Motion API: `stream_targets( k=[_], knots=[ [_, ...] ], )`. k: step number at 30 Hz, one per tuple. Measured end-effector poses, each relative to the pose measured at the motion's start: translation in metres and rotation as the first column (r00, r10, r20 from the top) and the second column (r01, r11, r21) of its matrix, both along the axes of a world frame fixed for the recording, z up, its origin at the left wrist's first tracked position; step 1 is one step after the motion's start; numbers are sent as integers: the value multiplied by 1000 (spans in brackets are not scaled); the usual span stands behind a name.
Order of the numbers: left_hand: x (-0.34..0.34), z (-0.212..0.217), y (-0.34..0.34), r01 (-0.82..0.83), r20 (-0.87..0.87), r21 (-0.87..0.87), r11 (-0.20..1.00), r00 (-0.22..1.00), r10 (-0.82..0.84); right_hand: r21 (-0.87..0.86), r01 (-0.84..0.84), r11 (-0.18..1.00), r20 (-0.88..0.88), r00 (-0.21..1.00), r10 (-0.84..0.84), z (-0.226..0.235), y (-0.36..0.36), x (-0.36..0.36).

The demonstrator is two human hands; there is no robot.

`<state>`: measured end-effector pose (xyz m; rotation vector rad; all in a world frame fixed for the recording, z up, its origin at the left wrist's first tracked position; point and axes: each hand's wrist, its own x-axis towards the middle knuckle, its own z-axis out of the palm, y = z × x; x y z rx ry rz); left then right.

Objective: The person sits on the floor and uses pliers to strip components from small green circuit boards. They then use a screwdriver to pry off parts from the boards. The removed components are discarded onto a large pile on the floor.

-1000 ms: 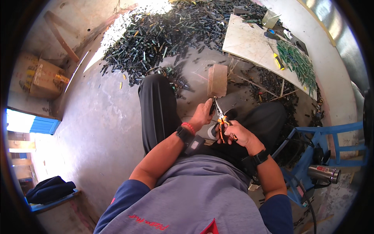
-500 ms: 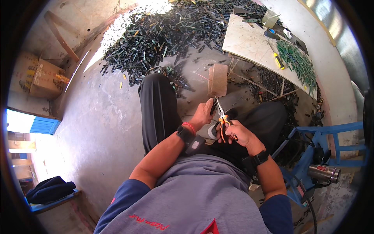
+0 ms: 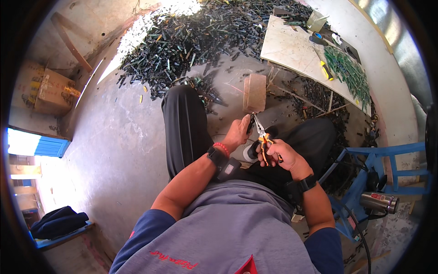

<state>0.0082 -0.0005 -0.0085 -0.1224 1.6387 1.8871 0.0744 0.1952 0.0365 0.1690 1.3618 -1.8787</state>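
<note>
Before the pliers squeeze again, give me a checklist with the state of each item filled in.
1. Right hand wrapped around the orange handles of the pliers: ok.
2. Left hand pinching a small dark piece at the plier tips: ok.
3. Piece actually seated between the plier tips: cannot tell, too small to see.
4. Left fingertips out of the tips' bite: cannot tell, they sit very close.
5. Work held above the lap, between the knees, over the concrete floor: ok.
6. Wooden block standing on the floor just beyond the hands, not touching them: ok.
</note>
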Motion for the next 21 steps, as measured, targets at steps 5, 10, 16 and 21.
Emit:
stream_targets(
  k=[5, 10, 16, 21],
  knots=[
    [0, -3, 2, -24, 0, -15, 1000, 1000, 24, -12, 24, 1000, 19, 1000, -24, -1, 0, 0],
    [0, -7, 3, -22, -16, -62, 998, 1000, 21, -73, 74, 995, 118, 991, -65, -8, 1, 2],
    [0, -21, 5, -47, -305, -177, 983, 952, -10, -109, 158, 981, 318, 941, -116, -1, -3, 4],
    [-4, -23, 4, -13, -142, -177, 984, 990, -13, -131, 197, 972, 295, 943, -152, -14, -1, 4]
  ],
)
